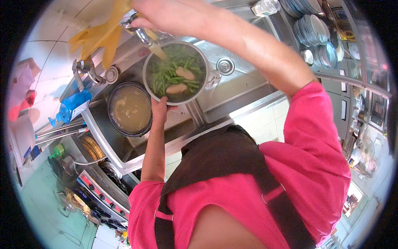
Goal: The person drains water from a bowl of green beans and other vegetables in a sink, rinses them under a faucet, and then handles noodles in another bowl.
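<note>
My left hand (160,109) grips the near rim of a round metal pot (203,82), thumb over the edge. Green bean pieces (164,76) and two pinkish-brown oblong pieces (185,73) lie in water in the pot. My right hand (149,14) is at a chrome faucet (141,34), its fingers on the handle. A cloudy stream, blurred, runs from the spout into the pot. A second, dark-rimmed round pan (114,123) of cloudy brownish liquid sits in the left sink basin, beside the pot.
Yellow rubber gloves (102,35) hang by the faucets. A second chrome faucet (88,70) and a blue soap bottle (74,105) are at left. The right basin has a drain strainer (225,66). Stacked plates (309,29) and a clear container (266,7) stand at upper right.
</note>
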A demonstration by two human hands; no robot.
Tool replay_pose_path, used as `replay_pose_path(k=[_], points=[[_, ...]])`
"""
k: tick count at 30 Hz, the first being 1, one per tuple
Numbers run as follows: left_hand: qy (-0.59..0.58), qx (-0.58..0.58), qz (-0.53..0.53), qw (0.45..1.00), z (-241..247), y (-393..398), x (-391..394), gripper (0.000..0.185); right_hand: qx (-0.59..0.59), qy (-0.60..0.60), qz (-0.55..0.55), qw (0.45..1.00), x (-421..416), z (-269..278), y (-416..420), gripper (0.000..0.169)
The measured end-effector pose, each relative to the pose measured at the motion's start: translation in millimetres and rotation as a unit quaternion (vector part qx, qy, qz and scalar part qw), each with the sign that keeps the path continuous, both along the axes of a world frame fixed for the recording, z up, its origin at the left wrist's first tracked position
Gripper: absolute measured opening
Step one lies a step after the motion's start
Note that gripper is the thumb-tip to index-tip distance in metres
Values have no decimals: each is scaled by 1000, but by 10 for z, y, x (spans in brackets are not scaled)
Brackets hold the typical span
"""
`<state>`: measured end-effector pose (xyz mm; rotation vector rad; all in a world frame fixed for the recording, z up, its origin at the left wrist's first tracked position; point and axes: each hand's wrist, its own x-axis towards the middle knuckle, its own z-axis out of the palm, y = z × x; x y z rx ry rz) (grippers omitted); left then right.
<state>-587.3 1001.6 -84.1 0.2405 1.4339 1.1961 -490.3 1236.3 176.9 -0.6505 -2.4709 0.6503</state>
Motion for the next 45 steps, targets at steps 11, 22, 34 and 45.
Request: replay_pose_path(k=[11, 22, 34, 45], points=[[11, 3, 54, 998, 39, -20, 88, 50, -87, -172, 98, 976, -232, 154, -371, 16], [5, 17, 83, 996, -74, -107, 193, 49, -302, 69, 176, 934, 281, -256, -140, 38], [38, -79, 107, 990, 146, -434, 315, 51, -285, -325, -115, 895, 1385, -3925, -881, 64], [4, -21, 105, 994, -117, -55, 950, 44, -315, -451, -147, 822, 2923, -3915, -740, 37]])
